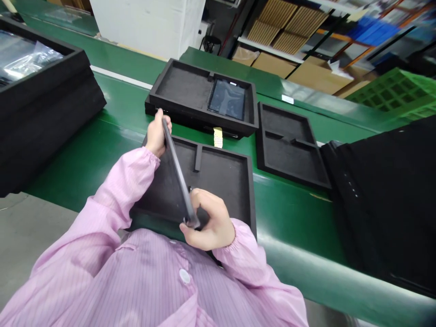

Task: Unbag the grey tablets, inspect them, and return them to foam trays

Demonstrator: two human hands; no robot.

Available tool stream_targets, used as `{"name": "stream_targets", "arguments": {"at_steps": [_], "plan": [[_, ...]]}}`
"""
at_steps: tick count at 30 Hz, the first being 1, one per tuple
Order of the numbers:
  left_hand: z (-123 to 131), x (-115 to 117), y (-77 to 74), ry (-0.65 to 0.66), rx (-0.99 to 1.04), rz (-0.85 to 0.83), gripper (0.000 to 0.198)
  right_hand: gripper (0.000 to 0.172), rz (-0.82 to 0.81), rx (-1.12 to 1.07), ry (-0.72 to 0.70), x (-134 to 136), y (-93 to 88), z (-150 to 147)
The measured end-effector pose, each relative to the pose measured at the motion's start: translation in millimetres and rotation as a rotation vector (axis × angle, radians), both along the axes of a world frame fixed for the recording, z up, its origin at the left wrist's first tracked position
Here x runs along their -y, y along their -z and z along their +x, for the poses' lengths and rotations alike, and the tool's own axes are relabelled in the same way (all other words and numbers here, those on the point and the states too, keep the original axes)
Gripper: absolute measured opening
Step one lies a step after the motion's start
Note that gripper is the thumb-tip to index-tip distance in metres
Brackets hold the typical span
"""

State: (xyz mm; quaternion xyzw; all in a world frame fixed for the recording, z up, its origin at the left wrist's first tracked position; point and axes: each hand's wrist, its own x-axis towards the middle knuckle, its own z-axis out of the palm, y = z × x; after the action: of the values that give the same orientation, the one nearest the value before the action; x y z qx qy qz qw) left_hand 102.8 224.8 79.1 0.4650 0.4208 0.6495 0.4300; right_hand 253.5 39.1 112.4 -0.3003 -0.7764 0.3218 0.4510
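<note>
Dark slab [179, 173] in 2-handed grip [214, 222], unreadable yellow label [218, 137] beyond.

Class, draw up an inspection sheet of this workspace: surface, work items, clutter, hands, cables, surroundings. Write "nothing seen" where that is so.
Surface: green worktop, glossy.
Work items: thin dark panel, held tilted above the near black tray; the far black tray holds a dark-faced tablet.
Clutter: yellow strip between those trays; black stack at left.
Hands: left hand grips the panel's far end, right hand its near end.
Cables: nothing seen.
Surroundings: cardboard boxes, green crate.
</note>
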Motion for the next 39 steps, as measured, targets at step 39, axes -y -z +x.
{"name": "stream_targets", "arguments": {"at_steps": [39], "plan": [[25.5, 41.8, -72.1, 0.108, 0.028, 0.421, 0.069, 0.013, -0.249, -0.043, 0.037, 9.3, 44.8, 12.8]]}}
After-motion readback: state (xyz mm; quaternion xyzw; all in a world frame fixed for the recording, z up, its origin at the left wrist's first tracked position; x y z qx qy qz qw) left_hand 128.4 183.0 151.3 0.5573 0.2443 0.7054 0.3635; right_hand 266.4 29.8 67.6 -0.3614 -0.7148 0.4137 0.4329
